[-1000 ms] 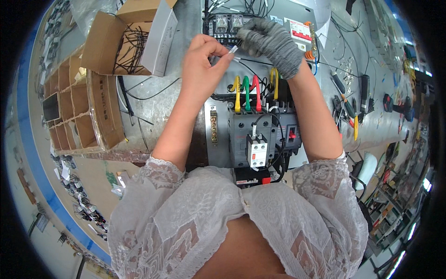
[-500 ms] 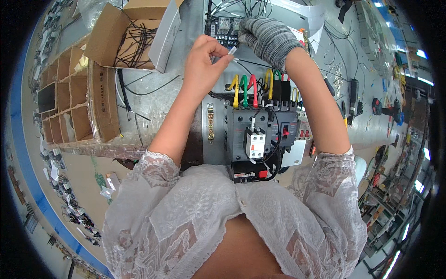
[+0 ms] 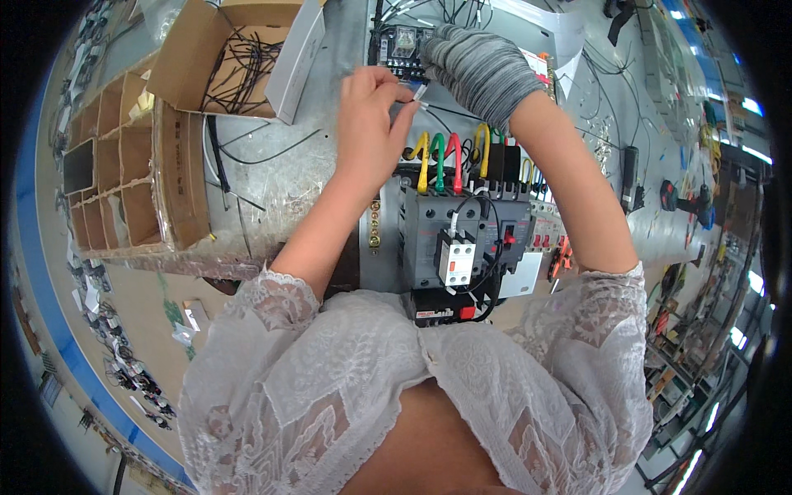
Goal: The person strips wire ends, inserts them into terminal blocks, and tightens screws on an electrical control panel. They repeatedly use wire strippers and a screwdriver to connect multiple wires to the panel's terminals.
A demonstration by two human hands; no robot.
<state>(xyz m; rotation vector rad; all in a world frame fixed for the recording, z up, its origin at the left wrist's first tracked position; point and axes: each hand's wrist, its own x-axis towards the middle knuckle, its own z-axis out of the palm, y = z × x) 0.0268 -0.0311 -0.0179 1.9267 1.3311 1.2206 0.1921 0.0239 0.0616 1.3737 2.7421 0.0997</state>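
My bare left hand (image 3: 369, 124) is closed in a pinch at a wire end with a white sleeve (image 3: 421, 92), just in front of a black relay block with clear-topped relays (image 3: 404, 41). My right hand (image 3: 483, 74), in a grey striped knit glove, reaches to the right side of that block. Its fingers are curled, and whatever they grip is hidden by the glove. Below both hands stand a grey contactor (image 3: 421, 219) and a breaker (image 3: 513, 227), with yellow, green and red cable loops (image 3: 439, 161) above them. A small white auxiliary block (image 3: 455, 261) sits on the contactor's front.
An open cardboard box (image 3: 285, 78) with short black wires stands at the left, beside a divided carton (image 3: 124, 165). Loose wires lie on the metal bench (image 3: 285, 177). At the right are a cordless drill (image 3: 685, 198) and orange-handled pliers (image 3: 561, 257).
My left hand has turned slightly and its thumb has lowered at the sleeved wire. The gloved right hand stays at the relay block. The whole view has shifted a little.
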